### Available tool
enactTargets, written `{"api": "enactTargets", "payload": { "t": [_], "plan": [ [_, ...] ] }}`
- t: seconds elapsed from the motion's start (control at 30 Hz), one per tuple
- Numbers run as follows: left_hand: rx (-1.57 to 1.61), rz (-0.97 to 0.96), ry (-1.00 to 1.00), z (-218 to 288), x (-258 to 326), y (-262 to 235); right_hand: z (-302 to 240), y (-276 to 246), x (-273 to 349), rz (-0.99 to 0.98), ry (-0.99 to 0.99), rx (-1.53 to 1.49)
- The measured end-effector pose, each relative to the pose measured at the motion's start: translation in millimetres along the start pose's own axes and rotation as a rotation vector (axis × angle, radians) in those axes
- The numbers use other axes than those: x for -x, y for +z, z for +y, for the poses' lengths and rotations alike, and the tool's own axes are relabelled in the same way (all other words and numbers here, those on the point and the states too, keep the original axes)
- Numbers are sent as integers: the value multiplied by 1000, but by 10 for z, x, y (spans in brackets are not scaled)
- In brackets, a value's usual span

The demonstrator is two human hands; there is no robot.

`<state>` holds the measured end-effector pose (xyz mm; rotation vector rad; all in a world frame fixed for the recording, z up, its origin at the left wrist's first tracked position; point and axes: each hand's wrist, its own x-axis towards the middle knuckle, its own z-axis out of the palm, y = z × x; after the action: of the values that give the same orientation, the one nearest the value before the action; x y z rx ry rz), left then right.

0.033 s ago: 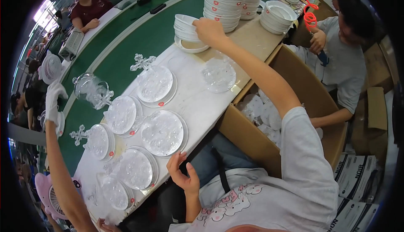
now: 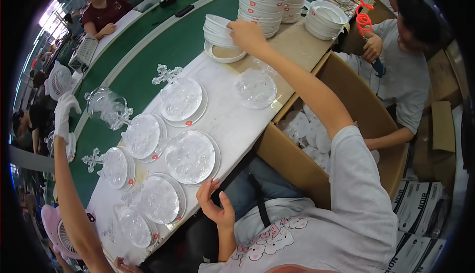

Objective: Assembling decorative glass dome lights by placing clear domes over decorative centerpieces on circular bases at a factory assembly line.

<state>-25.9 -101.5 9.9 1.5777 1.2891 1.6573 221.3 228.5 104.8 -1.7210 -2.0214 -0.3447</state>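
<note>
At the far side of the table my right hand (image 2: 247, 35) is closed on the rim of a tilted stack of white round plastic dishes (image 2: 217, 31). Beneath that stack lies another white dish (image 2: 225, 55). My left hand (image 2: 216, 204) hangs by the near table edge, fingers apart and holding nothing. Closest to it is a clear patterned disc on a white round base (image 2: 193, 156). Several similar discs on bases (image 2: 159, 198) stand to the left, some with a clear cross-shaped ornament (image 2: 167, 74). A clear disc (image 2: 256, 89) lies alone below my right forearm.
Tall stacks of white dishes (image 2: 264, 5) stand at the back. A carton (image 2: 297, 161) of clear parts is at my right, beside a co-worker with a tool (image 2: 378, 67) on a red coiled hose. Another person's gloved hand (image 2: 64, 114) reaches over the green conveyor (image 2: 143, 75).
The co-worker's gloved hand at the left has shifted slightly and its fingers now curl toward the conveyor. My own hands stay in place.
</note>
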Motion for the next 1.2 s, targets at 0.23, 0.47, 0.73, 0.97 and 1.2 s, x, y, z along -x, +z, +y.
{"api": "enactTargets", "payload": {
  "t": [0.23,0.47,0.73,0.97,1.2],
  "plan": [
    [9,-60,7,123,-55,103,74,-684,436,212,65,-1034],
    [-90,-184,147,219,-313,347,-293,-1176,1608,34,354,-1682],
    [-41,-257,106,326,-600,765,-749,-1201,2218,-260,306,-1569],
    [341,-85,54,467,-559,719,-507,-1305,2201,92,231,-1794],
    [139,-440,-26,448,-428,471,910,-830,1900,594,382,-1776]
  ]
}}
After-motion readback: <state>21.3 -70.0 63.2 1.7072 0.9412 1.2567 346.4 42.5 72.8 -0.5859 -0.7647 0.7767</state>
